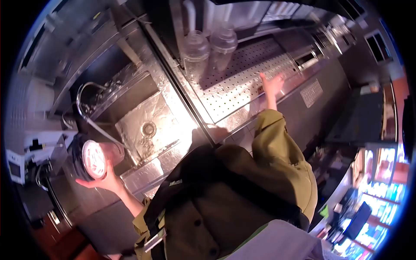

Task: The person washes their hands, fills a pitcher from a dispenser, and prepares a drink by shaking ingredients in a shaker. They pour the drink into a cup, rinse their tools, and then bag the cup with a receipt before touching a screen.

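At the left of the sink, my left hand is curved around a clear container whose bright, ribbed round end faces up toward me. The thumb lies along its side and a finger stretches out below it. A dark rounded object shows just behind. Far off to the right, my right hand is open with fingers spread, over the front edge of the perforated metal tray, and nothing shows in it.
A steel sink with a drain and a curved faucet lies between my hands. Two clear lidded jars stand at the tray's back left. A raised metal divider separates sink and tray. A monitor sits behind at right.
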Demonstrator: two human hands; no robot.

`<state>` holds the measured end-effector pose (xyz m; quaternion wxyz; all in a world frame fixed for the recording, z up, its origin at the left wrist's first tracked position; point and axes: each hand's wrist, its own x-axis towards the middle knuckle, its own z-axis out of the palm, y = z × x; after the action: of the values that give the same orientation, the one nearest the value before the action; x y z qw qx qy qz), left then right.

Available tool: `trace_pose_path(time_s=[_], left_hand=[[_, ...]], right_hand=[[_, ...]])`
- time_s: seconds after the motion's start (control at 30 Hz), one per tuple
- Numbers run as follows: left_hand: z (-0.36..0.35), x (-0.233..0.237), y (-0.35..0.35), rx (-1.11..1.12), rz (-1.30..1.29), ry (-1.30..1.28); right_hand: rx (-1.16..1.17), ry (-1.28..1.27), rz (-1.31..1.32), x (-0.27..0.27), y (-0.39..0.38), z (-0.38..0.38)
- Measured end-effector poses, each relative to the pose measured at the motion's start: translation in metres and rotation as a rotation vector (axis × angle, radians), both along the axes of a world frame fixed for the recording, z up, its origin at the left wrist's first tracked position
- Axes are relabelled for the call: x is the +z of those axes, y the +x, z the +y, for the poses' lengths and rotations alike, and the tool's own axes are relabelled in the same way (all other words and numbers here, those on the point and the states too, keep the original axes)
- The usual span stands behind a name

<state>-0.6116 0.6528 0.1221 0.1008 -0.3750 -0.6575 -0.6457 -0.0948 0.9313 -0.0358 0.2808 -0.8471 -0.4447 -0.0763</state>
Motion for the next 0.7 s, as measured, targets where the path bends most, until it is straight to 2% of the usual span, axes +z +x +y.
trace_pose_path(time_s=[0.03,0.1,0.17,0.23,0.3,0.37,0.4,0.47,0.5,0.57,0.6,0.7], left_hand=[[-0.004,-0.001,0.000,0.042,0.010,-0.021],[-0.008,0.000,0.004,0.030,-0.044,0.010],[-0.020,-0.009,-0.008,0.116,-0.027,-0.049],[-0.028,0.002,-0.003,0.333,0.039,-0.165],[-0.045,-0.004,-0.011,0.327,0.013,-0.126],[-0.049,0.002,-0.011,0.178,-0.189,0.075],[-0.038,-0.006,-0.009,0.195,-0.155,0.044],[-0.052,-0.014,-0.019,0.227,-0.092,-0.004],[-0.053,-0.018,-0.019,0.245,-0.097,-0.029],[-0.053,-0.025,-0.023,0.264,-0.104,-0.069],[-0.058,-0.028,-0.029,0.356,0.014,-0.196],[-0.079,-0.036,-0.048,0.215,-0.140,-0.040]], right_hand=[[-0.002,-0.169,0.038,-0.016,0.012,0.001],[0.281,-0.200,-0.029,-0.049,0.044,0.011],[0.416,-0.185,0.021,-0.038,0.018,0.002],[0.697,-0.130,0.158,0.013,-0.063,-0.027],[1.066,-0.116,0.280,0.030,-0.157,-0.051],[1.499,0.012,0.143,0.040,-0.258,-0.068],[1.572,-0.077,0.312,0.034,-0.295,-0.060],[1.663,-0.302,0.608,0.021,-0.381,-0.069],[1.705,-0.257,0.483,-0.019,-0.424,-0.061],[1.723,-0.344,0.463,-0.074,-0.502,-0.059],[1.696,-0.392,0.430,-0.091,-0.535,-0.064],[1.501,-0.548,0.418,-0.125,-0.598,-0.082]])
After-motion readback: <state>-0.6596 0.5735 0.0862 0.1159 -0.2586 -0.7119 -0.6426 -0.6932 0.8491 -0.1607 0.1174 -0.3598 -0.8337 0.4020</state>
